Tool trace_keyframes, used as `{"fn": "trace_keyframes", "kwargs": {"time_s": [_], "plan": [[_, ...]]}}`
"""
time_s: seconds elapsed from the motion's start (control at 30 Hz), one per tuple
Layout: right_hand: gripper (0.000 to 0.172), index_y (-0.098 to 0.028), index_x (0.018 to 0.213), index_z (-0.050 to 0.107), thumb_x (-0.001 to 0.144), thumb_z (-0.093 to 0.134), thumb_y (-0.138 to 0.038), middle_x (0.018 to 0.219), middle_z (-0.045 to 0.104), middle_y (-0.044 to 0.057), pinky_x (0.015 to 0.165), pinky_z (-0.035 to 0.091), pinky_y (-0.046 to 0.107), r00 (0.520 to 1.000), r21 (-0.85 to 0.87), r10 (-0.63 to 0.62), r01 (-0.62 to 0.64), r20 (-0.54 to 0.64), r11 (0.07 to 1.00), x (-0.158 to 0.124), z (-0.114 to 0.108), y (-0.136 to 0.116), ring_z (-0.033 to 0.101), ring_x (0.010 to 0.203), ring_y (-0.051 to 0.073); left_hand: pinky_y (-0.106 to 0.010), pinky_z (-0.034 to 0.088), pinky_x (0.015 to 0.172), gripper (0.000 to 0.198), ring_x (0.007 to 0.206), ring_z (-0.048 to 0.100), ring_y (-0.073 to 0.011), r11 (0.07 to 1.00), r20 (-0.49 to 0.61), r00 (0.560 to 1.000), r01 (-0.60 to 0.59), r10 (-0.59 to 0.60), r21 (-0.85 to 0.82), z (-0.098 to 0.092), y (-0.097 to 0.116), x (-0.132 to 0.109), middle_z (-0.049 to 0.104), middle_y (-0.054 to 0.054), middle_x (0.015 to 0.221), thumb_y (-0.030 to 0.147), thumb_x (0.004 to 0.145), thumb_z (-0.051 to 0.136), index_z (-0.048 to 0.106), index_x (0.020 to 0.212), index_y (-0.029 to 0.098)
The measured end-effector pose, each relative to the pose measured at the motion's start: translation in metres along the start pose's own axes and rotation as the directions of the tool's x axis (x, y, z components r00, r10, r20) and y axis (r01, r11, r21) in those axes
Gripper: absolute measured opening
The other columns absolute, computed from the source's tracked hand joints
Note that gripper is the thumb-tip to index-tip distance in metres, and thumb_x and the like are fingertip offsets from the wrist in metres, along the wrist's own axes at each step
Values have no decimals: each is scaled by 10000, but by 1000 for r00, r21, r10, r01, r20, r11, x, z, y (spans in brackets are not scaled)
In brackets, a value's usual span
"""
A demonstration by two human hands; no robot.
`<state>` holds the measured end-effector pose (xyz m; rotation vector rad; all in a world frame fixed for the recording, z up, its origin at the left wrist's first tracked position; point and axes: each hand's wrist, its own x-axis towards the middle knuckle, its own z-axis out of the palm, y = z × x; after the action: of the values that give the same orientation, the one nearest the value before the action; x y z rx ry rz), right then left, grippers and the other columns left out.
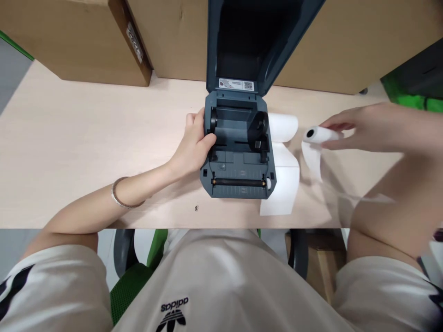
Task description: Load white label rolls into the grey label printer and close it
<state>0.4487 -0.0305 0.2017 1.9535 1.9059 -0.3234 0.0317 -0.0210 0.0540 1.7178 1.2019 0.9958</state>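
Tabletop (69, 152): pale, smooth, faint wood grain.
Cardboard boxes (69, 41): brown, matte, flat-sided, along the far side.
Label printer (238, 159): slate-blue moulded plastic with cut corners, directly in front of the person.
Printer lid (261, 41): a deep, dark shell, raised; opening looks done, closing not.
Larger paper roll (284, 127): smooth white cylinder right of the printer, partly hidden by it, a broad, flat strip alongside.
Right hand (368, 127): well apart from the left, fingers and thumb pinching the small paper roll.
Left hand (194, 150): clamped on the printer's left rim, thumb over the edge.
Small paper roll (326, 134): white, round, dark-cored, loose end curling down; outside the printer, right of it, so not seated.
Platen roller (238, 182): slim black rod, no paper across it.
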Motion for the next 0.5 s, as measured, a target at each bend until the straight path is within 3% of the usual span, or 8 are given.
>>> {"fn": "trace_keyframes", "kwargs": {"time_s": [0.1, 0.2, 0.4, 0.5], "plan": [[591, -178, 1513, 865, 1076, 730, -553, 1568, 822, 220, 1050, 554, 516, 996, -19, 63, -62, 70, 998, 23, 10, -24, 764, 1235, 374, -713, 341, 1559, 821, 1535, 543, -425, 1000, 17, 1000, 20, -21, 15, 0, 3, 1, 665, -119, 1356, 289, 863, 734, 623, 1676, 276], [590, -211, 1539, 863, 1057, 750, -532, 1573, 823, 214, 1012, 544, 485, 998, -4, 38, -37, 53, 999, 35, 19, -43, 759, 1250, 367, -731, 355, 1542, 837, 1515, 549, -429, 999, 13, 1000, 25, -25, 30, 0, 5, 0, 663, -116, 1345, 292, 856, 728, 609, 1684, 270], [624, -156, 1591, 824, 1073, 721, -488, 1619, 793, 255, 1063, 546, 500, 999, 10, -7, 6, 51, 1000, 34, 22, -47, 753, 1355, 411, -689, 376, 1514, 797, 1508, 519, -424, 999, 18, 1000, 3, -2, -33, 0, 1, -1, 665, -109, 1360, 315, 873, 748, 631, 1660, 319], [713, -121, 1748, 724, 1112, 665, -436, 1800, 663, 263, 1168, 548, 517, 1000, 21, 0, 0, 20, 1000, 22, 13, -45, 714, 1498, 423, -683, 366, 1516, 740, 1501, 514, -421, 998, 22, 1000, -3, 4, -69, 0, 0, 0, 643, -94, 1328, 342, 888, 783, 648, 1615, 331]]}}
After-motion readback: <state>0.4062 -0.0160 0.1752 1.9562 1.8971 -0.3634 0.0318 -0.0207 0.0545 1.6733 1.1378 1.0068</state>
